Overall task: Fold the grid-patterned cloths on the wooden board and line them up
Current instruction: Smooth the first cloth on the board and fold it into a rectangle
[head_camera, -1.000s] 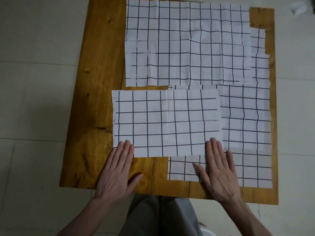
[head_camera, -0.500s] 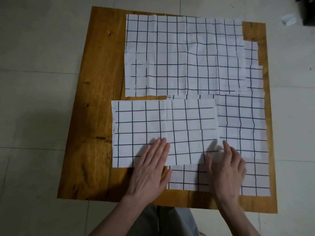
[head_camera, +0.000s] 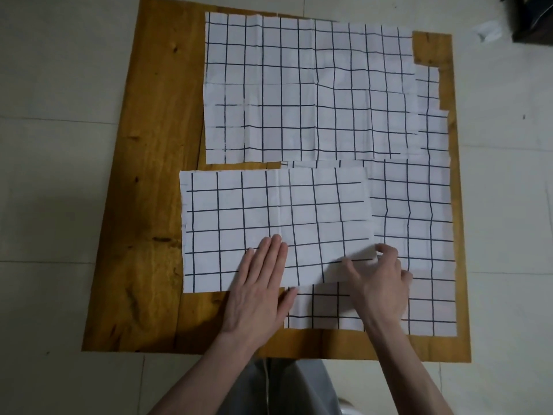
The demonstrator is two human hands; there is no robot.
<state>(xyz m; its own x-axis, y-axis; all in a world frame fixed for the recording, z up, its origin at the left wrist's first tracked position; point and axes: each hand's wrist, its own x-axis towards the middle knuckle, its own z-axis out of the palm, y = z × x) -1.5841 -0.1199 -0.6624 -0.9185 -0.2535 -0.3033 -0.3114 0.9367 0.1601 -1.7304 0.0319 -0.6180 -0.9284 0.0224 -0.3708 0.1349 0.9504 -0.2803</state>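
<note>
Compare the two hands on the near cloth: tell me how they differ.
The left hand lies flat with straight fingers pressing the near cloth; the right hand curls its fingers and pinches that cloth's near right corner. The left hand sits mid-edge, the right hand at the corner, partly over the cloth beneath. Both touch the same cloth.

- The flat wooden board (head_camera: 155,187) is honey-brown with darker knots and grain streaks.
- The folded rectangular cloth (head_camera: 269,214) is white with a grid of dark navy lines.
- The larger spread cloth (head_camera: 299,85) behind it carries the same white-and-dark grid.
- The tiled floor (head_camera: 54,130) is pale grey-beige.
- The trousers (head_camera: 287,390) are grey.
</note>
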